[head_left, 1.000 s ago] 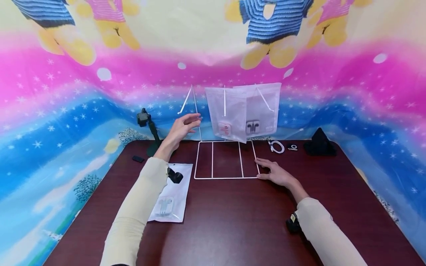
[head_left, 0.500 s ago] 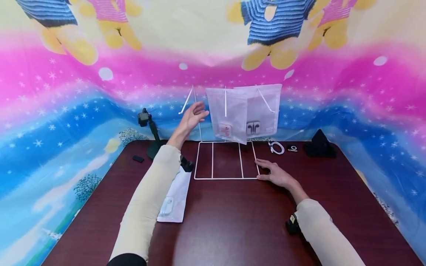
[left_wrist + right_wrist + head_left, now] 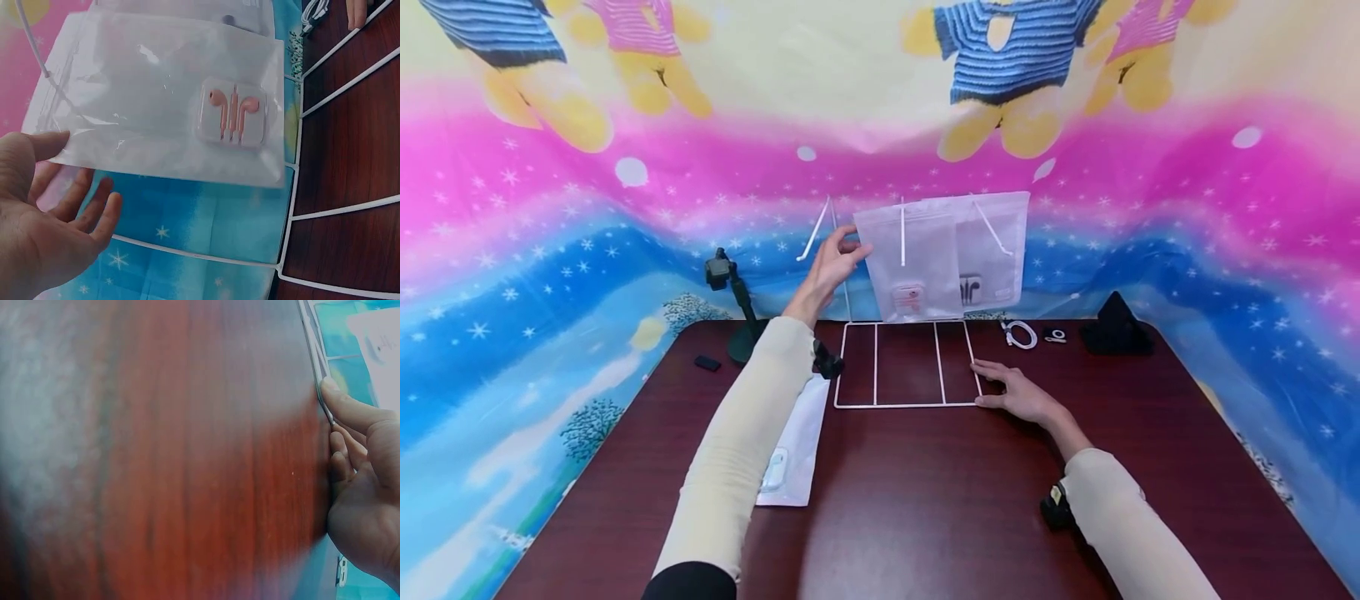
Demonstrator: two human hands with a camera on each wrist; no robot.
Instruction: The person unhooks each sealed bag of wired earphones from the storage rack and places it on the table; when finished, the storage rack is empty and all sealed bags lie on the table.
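My left hand [image 3: 831, 262] is at the left edge of a white zip bag [image 3: 880, 242] hanging on the middle hook of a white wire rack [image 3: 910, 406]. In the left wrist view, the thumb lies on the bag's front and the index finger goes behind it, pinching the edge. A clear case of pink earphones [image 3: 231, 115] shows through the plastic. My right hand [image 3: 1022, 396] holds the front right corner of the rack's base, thumb at the front wire and fingers at the side wire. Behind hangs a second bag [image 3: 1007, 225] with dark earphones, partly covered.
Another earphone bag [image 3: 797, 450] lies on the table under my left forearm. The rack's left hook [image 3: 814, 233] carries nothing. Along the back stand a black camera stand [image 3: 741, 308], a coiled white cable [image 3: 1020, 335], a small ring-shaped item [image 3: 1056, 335] and a black triangular stand [image 3: 1116, 329].
My left hand has risen and moved right to the front bag and taken its left edge. The bag has turned slightly, covering more of the rear one. My right hand has stayed put.
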